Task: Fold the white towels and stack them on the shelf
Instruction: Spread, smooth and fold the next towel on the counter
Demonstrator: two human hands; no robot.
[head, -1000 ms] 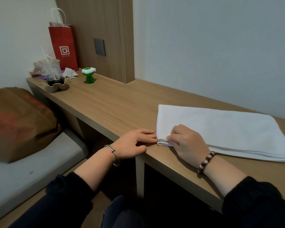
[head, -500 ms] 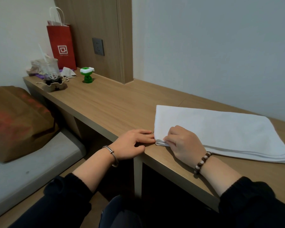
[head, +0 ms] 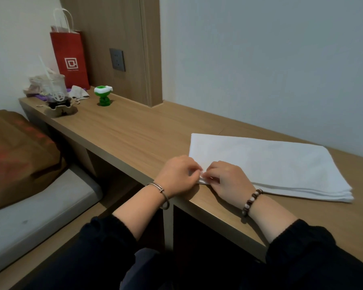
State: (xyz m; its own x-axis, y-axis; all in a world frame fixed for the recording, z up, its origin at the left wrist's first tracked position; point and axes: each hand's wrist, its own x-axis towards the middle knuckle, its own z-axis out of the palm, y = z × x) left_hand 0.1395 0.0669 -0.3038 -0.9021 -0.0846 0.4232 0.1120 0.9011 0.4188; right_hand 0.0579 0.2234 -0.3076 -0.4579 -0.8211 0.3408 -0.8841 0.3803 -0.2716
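Note:
A white towel [head: 266,162], folded into several flat layers, lies on the long wooden shelf [head: 134,137] against the wall. Both hands meet at its near left corner. My left hand [head: 177,174], with a metal bracelet on the wrist, pinches the corner's edge with curled fingers. My right hand [head: 226,177], with a bead bracelet, pinches the same corner from the right, its fingers curled over the layers. The corner itself is mostly hidden under the fingers.
At the shelf's far left stand a red paper bag [head: 70,57], a plastic cup with a straw [head: 56,91] and a small green figure [head: 103,96]. A wall socket [head: 117,59] sits on the wooden panel. A brown cushion [head: 17,155] lies on a bed at left.
My left hand has moved right from the bare shelf onto the towel's corner and curled its fingers on it. My right hand stays at the corner.

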